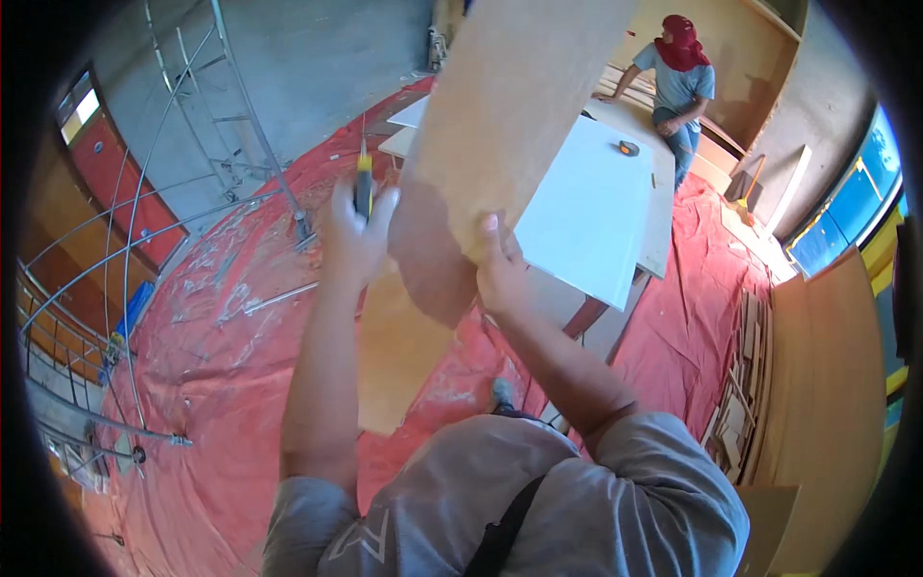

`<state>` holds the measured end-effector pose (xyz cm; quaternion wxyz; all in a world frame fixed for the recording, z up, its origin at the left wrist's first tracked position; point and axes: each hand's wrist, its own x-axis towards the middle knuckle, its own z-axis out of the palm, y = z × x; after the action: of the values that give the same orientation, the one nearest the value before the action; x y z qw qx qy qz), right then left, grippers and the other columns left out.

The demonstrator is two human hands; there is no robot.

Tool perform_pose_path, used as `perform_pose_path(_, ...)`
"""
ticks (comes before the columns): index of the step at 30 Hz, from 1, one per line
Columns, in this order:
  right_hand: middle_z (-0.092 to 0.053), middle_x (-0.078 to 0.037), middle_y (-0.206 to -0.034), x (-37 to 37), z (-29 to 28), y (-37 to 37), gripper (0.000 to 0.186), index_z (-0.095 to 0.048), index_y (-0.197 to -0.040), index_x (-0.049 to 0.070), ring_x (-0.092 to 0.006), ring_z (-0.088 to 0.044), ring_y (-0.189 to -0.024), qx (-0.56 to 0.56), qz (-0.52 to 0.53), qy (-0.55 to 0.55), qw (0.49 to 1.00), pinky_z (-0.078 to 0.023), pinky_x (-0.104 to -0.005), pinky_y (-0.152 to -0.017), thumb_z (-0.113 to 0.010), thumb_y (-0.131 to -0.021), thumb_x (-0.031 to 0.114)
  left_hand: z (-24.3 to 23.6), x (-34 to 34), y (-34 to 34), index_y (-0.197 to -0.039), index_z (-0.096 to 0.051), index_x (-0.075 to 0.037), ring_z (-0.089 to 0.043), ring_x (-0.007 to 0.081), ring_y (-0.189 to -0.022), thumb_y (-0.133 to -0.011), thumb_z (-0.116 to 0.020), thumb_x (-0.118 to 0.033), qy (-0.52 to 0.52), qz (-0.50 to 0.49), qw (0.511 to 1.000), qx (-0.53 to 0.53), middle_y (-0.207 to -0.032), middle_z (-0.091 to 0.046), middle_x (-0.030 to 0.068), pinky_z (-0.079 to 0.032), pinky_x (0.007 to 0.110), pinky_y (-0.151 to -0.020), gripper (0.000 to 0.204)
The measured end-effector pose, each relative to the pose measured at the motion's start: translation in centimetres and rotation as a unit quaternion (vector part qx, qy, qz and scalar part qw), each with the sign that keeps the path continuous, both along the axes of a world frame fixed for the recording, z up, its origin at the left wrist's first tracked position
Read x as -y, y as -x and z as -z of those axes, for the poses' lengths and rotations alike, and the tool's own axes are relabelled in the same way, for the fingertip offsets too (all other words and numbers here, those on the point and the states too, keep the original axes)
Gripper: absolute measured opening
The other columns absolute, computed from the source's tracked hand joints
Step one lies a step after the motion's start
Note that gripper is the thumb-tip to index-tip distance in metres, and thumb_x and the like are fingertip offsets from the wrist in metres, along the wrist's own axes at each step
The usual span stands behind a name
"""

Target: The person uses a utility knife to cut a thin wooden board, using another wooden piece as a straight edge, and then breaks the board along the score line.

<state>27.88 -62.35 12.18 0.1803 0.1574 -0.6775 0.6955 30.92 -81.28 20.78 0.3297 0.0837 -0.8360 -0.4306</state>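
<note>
Head view: right hand (500, 264) grips a raised plywood board (500, 115). Left hand (354, 236), just left, clenches a yellow-handled cutter (364, 183).

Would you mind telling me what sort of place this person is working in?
Probably a room under fit-out or carpentry work: a red plastic sheet covers the floor, metal scaffolding stands by a bare wall, and wood offcuts are stacked beside large boards.
</note>
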Motion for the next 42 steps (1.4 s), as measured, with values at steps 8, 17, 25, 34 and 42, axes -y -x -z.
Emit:
perform_pose_path(8, -0.053, -0.012, -0.145, 1.0, 7.7, 8.0, 0.069, -0.048, -0.148, 0.001, -0.0221, -0.052, -0.13, 0.361, -0.122, 0.27, 0.884, -0.043, -0.0398, -0.109, -0.052, -0.105, 0.055, 20.1, 3.9, -7.4, -0.113, -0.061, 0.0, -0.07, 0.0405, -0.089, -0.093, -0.072, -0.038, -0.021, -0.079, 0.967, 0.24, -0.092, -0.07, 0.0239, -0.053, 0.048, -0.078, 0.045)
perform_pose_path(17, -0.057, -0.018, -0.141, -3.8, 24.9, 23.3, 0.078, -0.048, -0.147, -0.002, -0.0285, -0.054, -0.13, 0.508, -0.039, 0.207, 0.835, -0.044, -0.0428, -0.109, -0.046, -0.103, 0.063, 27.3, -0.9, 5.8, -0.104, -0.067, -0.004, -0.069, 0.0453, -0.088, -0.091, -0.073, -0.04, -0.038, -0.084, 0.938, 0.335, -0.091, -0.071, 0.0231, -0.053, 0.051, -0.075, 0.039)
perform_pose_path(25, -0.073, -0.018, -0.096, -11.5, 22.9, 31.9, 0.067, -0.066, -0.114, -0.002, -0.0314, -0.074, -0.081, 0.636, -0.231, -0.24, 0.696, -0.06, -0.042, -0.058, -0.048, -0.103, 0.061, 31.7, -1.1, 13.8, -0.101, -0.069, -0.003, -0.07, 0.0418, -0.086, -0.089, -0.074, -0.041, -0.074, -0.055, 0.895, 0.437, -0.09, -0.072, 0.0213, -0.054, 0.048, -0.076, 0.04)
perform_pose_path(34, -0.035, -0.017, -0.163, -8.1, 18.5, 53.2, 0.08, -0.053, -0.148, 0.019, -0.0428, -0.028, -0.152, 0.141, 0.04, -0.634, 0.76, -0.026, -0.0712, -0.115, -0.064, -0.087, 0.069, 32.7, -0.7, 16.9, -0.097, -0.071, -0.004, -0.07, 0.034, -0.081, -0.085, -0.078, -0.038, -0.132, -0.014, 0.875, 0.466, -0.085, -0.071, 0.0169, -0.053, 0.045, -0.074, 0.036)
perform_pose_path(42, -0.018, -0.015, -0.17, -7.2, 22.4, 55.5, 0.085, -0.05, -0.151, 0.016, -0.0428, -0.009, -0.157, 0.186, 0.017, -0.676, 0.713, -0.006, -0.0855, -0.11, -0.063, -0.086, 0.07, 31.1, -1.6, 18.9, -0.1, -0.071, -0.004, -0.072, 0.0336, -0.091, -0.086, -0.079, -0.033, -0.128, 0.008, 0.837, 0.532, -0.094, -0.074, 0.0167, -0.054, 0.043, -0.081, 0.034)
